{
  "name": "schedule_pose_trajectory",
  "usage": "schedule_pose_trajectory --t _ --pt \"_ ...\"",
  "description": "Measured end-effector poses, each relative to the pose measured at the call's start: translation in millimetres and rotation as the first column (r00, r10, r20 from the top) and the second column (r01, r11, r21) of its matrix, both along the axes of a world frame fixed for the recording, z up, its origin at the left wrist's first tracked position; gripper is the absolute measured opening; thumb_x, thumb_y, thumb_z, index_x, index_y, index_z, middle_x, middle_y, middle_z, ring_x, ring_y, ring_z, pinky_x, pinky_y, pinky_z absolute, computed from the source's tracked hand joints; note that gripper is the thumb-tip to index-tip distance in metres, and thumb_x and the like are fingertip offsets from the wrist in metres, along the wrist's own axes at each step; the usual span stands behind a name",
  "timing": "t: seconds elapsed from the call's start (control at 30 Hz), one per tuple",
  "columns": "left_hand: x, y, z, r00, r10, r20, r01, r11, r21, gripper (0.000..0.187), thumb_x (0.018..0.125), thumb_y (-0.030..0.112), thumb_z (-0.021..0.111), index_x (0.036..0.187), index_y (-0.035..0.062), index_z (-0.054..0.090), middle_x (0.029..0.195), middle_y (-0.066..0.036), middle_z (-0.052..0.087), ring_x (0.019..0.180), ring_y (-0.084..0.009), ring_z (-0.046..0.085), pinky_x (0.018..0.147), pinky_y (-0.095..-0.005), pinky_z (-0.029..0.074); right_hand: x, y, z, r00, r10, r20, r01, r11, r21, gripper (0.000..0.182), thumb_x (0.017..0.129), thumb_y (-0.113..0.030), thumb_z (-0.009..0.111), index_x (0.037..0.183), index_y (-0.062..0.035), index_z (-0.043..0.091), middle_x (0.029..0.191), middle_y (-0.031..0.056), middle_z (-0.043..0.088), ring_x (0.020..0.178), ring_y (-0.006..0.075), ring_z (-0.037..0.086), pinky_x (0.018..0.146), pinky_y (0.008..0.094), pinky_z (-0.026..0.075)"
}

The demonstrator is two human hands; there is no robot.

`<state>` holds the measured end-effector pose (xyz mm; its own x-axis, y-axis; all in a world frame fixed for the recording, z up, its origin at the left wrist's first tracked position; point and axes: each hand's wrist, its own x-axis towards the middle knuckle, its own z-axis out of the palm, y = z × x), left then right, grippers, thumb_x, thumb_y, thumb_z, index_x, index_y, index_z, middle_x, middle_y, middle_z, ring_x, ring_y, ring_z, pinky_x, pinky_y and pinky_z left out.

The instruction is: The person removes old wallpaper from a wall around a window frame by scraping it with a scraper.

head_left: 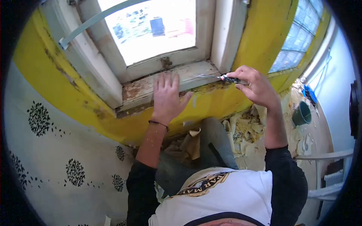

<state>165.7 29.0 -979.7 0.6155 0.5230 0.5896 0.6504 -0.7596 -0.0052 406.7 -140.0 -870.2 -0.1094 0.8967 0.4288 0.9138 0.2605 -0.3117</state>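
A worn white window sill (188,77) with peeling, brown-stained paint runs below the window frame. My left hand (167,94) lies open over its front edge, fingers stretched toward the window. In my right hand (254,84) is a hand tool with a dark, patterned handle and a thin metal blade, apparently a scraper (230,79). Its blade points left, over the right part of the sill. Blur at the tip hides whether the blade touches the wood.
Yellow wall (211,100) with damaged plaster surrounds the window. Torn wallpaper scraps (247,130) litter the floor near my knees. To the right stand a green bucket (301,114) and a metal ladder-like frame (324,155). A pale strip (98,19) crosses the window's upper left.
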Motion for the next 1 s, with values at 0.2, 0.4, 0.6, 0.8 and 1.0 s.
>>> schedule_pose_trajectory --t 0.2,0.4,0.6,0.8,1.0 --pt "28 -29 6 0.844 -0.527 0.101 0.528 0.781 -0.334 0.056 0.085 0.038 0.064 0.127 0.0023 0.055 0.137 -0.016 0.049 0.13 -0.0344 0.043 0.109 -0.0496 0.033 11 -26 -21 0.962 -0.241 -0.125 0.258 0.956 0.138 0.036 0.085 -0.004 0.062 0.12 -0.009 0.063 0.09 0.0141 0.059 0.079 0.0312 0.059 0.071 0.0382 0.047" --pt "12 -17 3 0.983 -0.127 0.134 0.128 0.992 0.006 0.055 0.082 0.029 0.068 0.127 0.0015 0.054 0.137 -0.019 0.047 0.128 -0.0363 0.043 0.106 -0.0481 0.035 5 -59 -41 0.944 -0.325 -0.062 0.324 0.946 -0.024 0.036 0.085 -0.004 0.061 0.12 -0.0117 0.063 0.089 0.0121 0.059 0.08 0.0296 0.061 0.069 0.0391 0.049" --pt "-29 -28 -4 0.967 -0.109 0.231 0.111 0.994 0.003 0.048 0.079 0.024 0.068 0.12 0.0013 0.057 0.125 -0.019 0.053 0.119 -0.0338 0.048 0.101 -0.0464 0.037 1 -53 -67 0.892 -0.446 -0.072 0.449 0.893 0.029 0.035 0.082 -0.003 0.063 0.115 -0.0142 0.067 0.093 0.0107 0.059 0.083 0.0294 0.062 0.071 0.039 0.05" --pt "-111 -36 -63 0.857 0.379 0.349 -0.384 0.922 -0.059 0.048 0.077 0.026 0.069 0.117 0.0041 0.057 0.124 -0.016 0.05 0.12 -0.0352 0.046 0.101 -0.0477 0.036 -1 -59 -58 0.935 -0.354 -0.02 0.354 0.935 0.033 0.039 0.075 0.001 0.065 0.111 -0.013 0.069 0.095 0.0088 0.059 0.088 0.0286 0.059 0.075 0.0386 0.049" --pt "-117 -45 -61 0.892 0.378 0.249 -0.382 0.923 -0.034 0.063 0.074 0.029 0.071 0.128 0.0057 0.049 0.13 -0.016 0.047 0.125 -0.0368 0.04 0.104 -0.0501 0.031 -9 -18 -65 1.0 -0.012 0.018 0.012 1.0 0.005 0.041 0.071 0.003 0.065 0.108 -0.0143 0.07 0.098 0.0056 0.06 0.09 0.0261 0.057 0.076 0.0371 0.049"
